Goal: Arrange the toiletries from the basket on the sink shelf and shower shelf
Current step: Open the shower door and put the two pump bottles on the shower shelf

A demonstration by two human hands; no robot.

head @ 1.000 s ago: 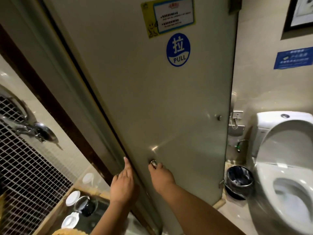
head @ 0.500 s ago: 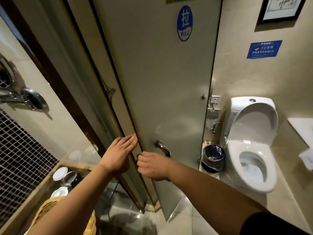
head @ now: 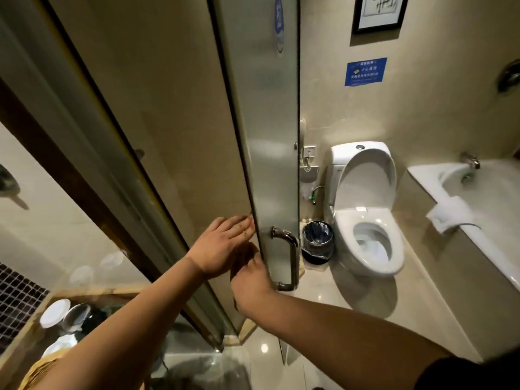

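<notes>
Basket: woven rim (head: 36, 370) at lower left of the frame, one visible; toiletries there include two white-lidded jars (head: 55, 313) and a dark one, blurred.
Shelves: neither visible.
Left hand (head: 222, 246): spread flat, fingertips at the glass door's edge (head: 253, 192).
Right hand (head: 250, 280): at the same edge, curl cannot be told.
Handle (head: 289, 257): one, untouched.
Advice: keep fingers clear of the gap while swinging the door, probably.

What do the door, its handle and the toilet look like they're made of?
The door looks like frosted glass: pale, hazy, thin-edged. Its handle seems polished metal, with bright mirror-like glints. The toilet looks like glazed white ceramic, smooth and glossy, though its seat could be plastic.
</notes>
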